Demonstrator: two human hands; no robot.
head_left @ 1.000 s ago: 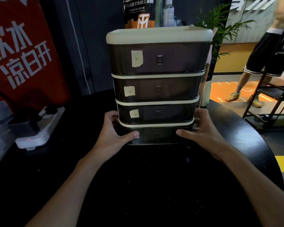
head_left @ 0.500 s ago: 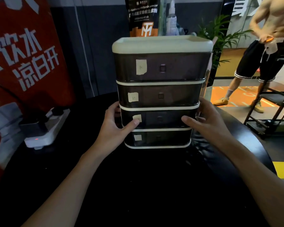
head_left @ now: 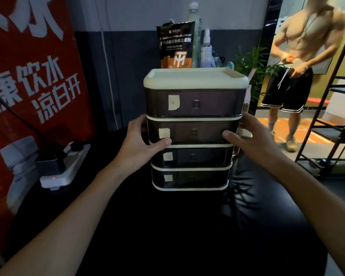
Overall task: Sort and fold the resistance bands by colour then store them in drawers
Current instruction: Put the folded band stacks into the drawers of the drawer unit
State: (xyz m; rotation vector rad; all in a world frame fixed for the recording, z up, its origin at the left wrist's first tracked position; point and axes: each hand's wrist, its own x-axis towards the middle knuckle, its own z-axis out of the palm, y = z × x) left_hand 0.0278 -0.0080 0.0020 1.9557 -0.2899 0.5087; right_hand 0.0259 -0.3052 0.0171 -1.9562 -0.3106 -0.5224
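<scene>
The drawer unit (head_left: 195, 102) sits at twelve o'clock, gripped by left hand (head_left: 139, 144) at its nine and right hand (head_left: 253, 144) at its three; both have climbed one drawer higher.

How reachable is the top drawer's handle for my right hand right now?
Probably yes. The right hand grips the drawer unit beside the second drawer, just below the handle, and nothing covers the top drawer.
</scene>
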